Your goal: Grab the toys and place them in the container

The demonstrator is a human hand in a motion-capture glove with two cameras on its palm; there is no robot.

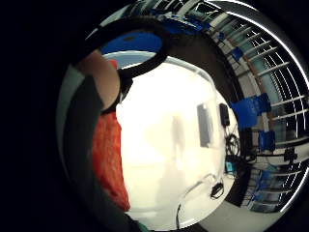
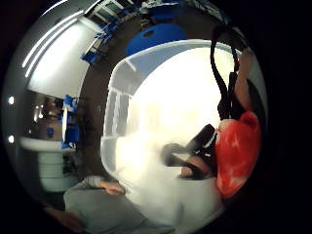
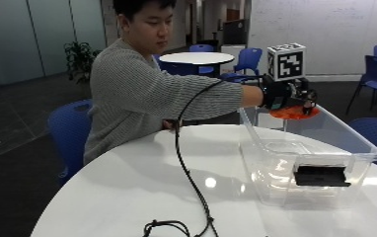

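Here, the person's gloved right hand (image 3: 285, 95) is held above the clear plastic container (image 3: 346, 148), which stands on the white round tabletop (image 3: 142, 173). The fingers (image 3: 305, 97) are curled round an orange-red toy (image 3: 295, 112), which hangs over the container's open top, near its far end and not yet inside. In both palm views the same toy (image 2: 239, 151) lies right against the palm, with the container's pale floor (image 2: 165, 112) spread beneath it; the floor appears bare, though glare hides much of it. The bare hand (image 2: 111, 187) rests at the tabletop's near edge, beside the container's end wall. No other toys show in any view.

The step in hand is judged to be the release. To do it well, the hand should be lowered between the walls so that the toy clears the rim (image 3: 310, 154), then brought over the middle of the floor before the fingers let go. A low release should keep a light toy from bouncing out or catching on the rim.
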